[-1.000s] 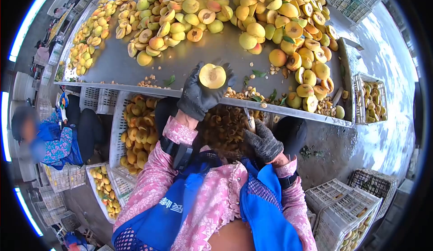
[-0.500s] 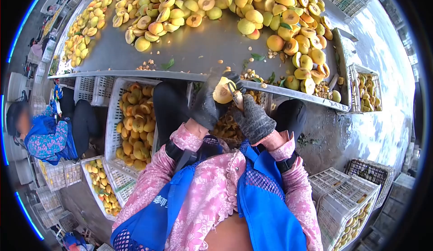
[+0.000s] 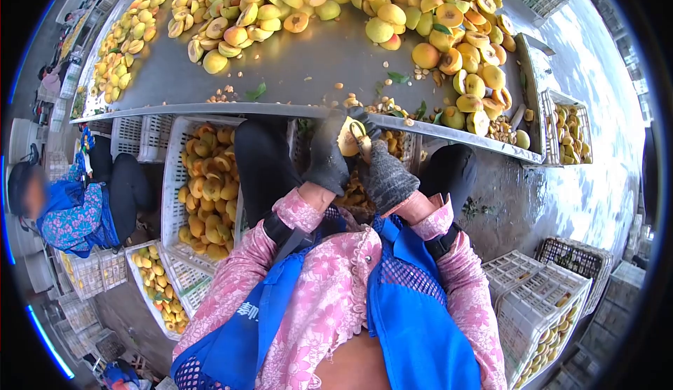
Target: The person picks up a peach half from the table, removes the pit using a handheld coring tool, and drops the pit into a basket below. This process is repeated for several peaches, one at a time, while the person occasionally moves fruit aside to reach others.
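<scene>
Just in front of the metal table's near edge, my left hand (image 3: pixel 328 157) in a dark glove is closed around a yellow peach half (image 3: pixel 347 142). My right hand (image 3: pixel 390 172), gloved in grey knit, grips a pitting tool with a looped metal head (image 3: pixel 358 130) and a pale handle. The loop lies against the peach's cut face. Most of the handle is hidden in my fingers. Below my hands, between my knees, a crate holds cut peach pieces (image 3: pixel 356 192). Several loose pits (image 3: pixel 350 101) lie on the table close by.
Halved peaches (image 3: pixel 449 18) are heaped across the metal table (image 3: pixel 280 74). A white crate of peach halves (image 3: pixel 210 193) stands left of my knee. More crates (image 3: pixel 536 299) stand at the right. Another person (image 3: pixel 77 207) sits at the left.
The peach half has turned in my left hand, and the tool's loop has shifted over it. The whole view has moved slightly.
</scene>
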`<move>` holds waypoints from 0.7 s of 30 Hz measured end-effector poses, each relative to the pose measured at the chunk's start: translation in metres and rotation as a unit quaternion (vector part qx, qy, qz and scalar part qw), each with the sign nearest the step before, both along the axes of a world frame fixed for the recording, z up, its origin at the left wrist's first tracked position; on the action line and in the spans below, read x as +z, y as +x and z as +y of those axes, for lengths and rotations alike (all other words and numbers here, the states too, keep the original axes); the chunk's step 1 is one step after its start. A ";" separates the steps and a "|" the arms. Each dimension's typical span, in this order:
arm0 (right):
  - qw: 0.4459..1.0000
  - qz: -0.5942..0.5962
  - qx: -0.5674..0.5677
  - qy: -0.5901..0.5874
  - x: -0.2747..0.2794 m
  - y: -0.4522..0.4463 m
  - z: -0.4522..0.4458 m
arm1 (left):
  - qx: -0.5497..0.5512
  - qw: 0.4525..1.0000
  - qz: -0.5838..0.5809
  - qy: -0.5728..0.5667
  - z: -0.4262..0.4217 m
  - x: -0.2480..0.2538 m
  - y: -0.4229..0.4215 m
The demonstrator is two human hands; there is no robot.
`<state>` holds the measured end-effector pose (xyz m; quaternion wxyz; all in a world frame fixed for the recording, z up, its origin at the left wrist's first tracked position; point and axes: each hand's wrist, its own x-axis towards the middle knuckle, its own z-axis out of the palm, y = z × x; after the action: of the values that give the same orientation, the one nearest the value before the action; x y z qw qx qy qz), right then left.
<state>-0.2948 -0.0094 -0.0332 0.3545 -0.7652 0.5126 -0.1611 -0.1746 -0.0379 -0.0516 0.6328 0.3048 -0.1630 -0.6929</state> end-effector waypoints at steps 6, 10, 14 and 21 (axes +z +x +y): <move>0.994 -0.036 0.055 -0.085 -0.011 0.000 0.004 | -0.002 0.945 -0.316 -0.090 0.009 0.021 0.005; 0.994 0.005 0.105 0.001 -0.055 -0.002 0.007 | 0.029 0.848 -0.503 -0.166 0.010 0.013 0.014; 0.988 0.035 0.140 -0.047 -0.077 -0.006 0.016 | -0.010 0.689 -0.669 -0.278 0.006 -0.019 0.029; 0.987 -0.057 0.134 0.065 -0.012 -0.017 0.010 | -0.051 0.819 -0.518 -0.240 0.013 -0.030 0.025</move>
<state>-0.3115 0.0001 -0.0454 0.4507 -0.7918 0.3940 -0.1214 -0.1496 -0.0248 -0.0814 0.4716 0.4483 -0.6435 -0.4031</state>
